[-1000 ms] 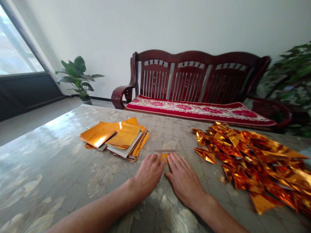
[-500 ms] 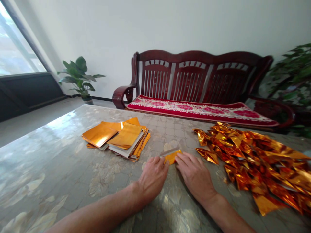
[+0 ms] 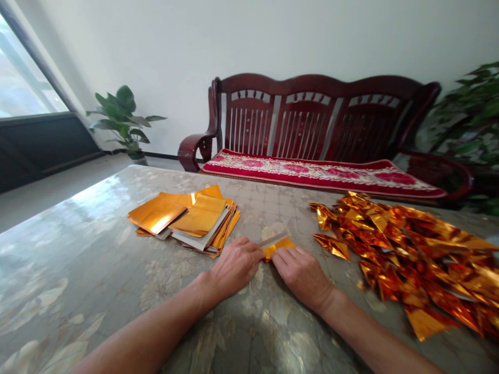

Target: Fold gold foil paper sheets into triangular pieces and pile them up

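A small sheet of gold foil paper [image 3: 279,244], partly folded with a grey strip along its far edge, lies on the table between my hands. My left hand [image 3: 238,262] has its fingers closed on the paper's left end. At the near edge, my right hand [image 3: 300,270] pinches the paper with curled fingers. Both thumbs are mostly hidden. Left of my hands lies a loose stack of gold foil sheets [image 3: 200,215], some with grey backs up. To the right spreads a heap of folded gold foil pieces [image 3: 397,249].
The table [image 3: 117,296] has a glossy, flower-patterned cover. Beyond its far edge stands a dark wooden bench [image 3: 304,124] with a red patterned cushion [image 3: 312,170]. Potted plants [image 3: 125,117] stand at the back left and at the right.
Earlier my fingers lay flat over the paper, side by side. The paper then turned to a slant, and now my fingers are curled, with my right hand shifted to its near edge.
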`<state>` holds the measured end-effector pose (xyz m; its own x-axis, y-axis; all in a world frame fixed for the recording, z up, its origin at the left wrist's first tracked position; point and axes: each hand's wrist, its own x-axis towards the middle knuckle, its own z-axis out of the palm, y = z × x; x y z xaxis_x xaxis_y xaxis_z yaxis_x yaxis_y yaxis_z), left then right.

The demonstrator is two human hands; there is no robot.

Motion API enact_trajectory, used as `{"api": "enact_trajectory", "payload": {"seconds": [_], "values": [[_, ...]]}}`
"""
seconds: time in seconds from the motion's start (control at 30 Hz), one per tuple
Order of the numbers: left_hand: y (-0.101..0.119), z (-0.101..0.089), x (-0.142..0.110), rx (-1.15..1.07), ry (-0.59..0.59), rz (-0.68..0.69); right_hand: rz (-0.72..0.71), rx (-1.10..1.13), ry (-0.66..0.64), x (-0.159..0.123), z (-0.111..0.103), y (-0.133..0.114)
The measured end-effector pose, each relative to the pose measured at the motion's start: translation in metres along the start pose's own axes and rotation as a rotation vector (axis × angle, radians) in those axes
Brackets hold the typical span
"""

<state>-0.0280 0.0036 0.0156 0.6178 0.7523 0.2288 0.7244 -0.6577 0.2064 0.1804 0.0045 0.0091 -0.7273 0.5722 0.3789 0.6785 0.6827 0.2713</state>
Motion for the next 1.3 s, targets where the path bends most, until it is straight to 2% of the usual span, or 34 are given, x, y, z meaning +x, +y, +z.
{"api": "enact_trajectory", "payload": {"seconds": [0.2,0.4,0.53,0.7,0.87,1.3], "values": [[-0.003,0.006,0.005,0.006,0.015,-0.022,0.133,0.064,0.041,0.0,0.004,0.001],[0.005,0.017,0.01,0.065,0.035,-0.1,0.266,0.195,-0.016,0.002,-0.002,-0.008],[0.006,0.016,0.011,-0.022,0.051,-0.14,0.285,0.231,-0.03,0.007,-0.001,-0.007],[-0.015,0.013,0.006,-0.276,0.114,-0.108,0.346,0.294,-0.033,0.011,0.004,-0.003],[-0.031,0.014,0.005,-0.36,0.206,-0.137,0.404,0.304,-0.042,0.011,0.007,-0.004],[-0.023,0.016,0.013,-0.296,0.15,-0.145,0.459,0.291,-0.089,0.017,0.01,-0.005]]}}
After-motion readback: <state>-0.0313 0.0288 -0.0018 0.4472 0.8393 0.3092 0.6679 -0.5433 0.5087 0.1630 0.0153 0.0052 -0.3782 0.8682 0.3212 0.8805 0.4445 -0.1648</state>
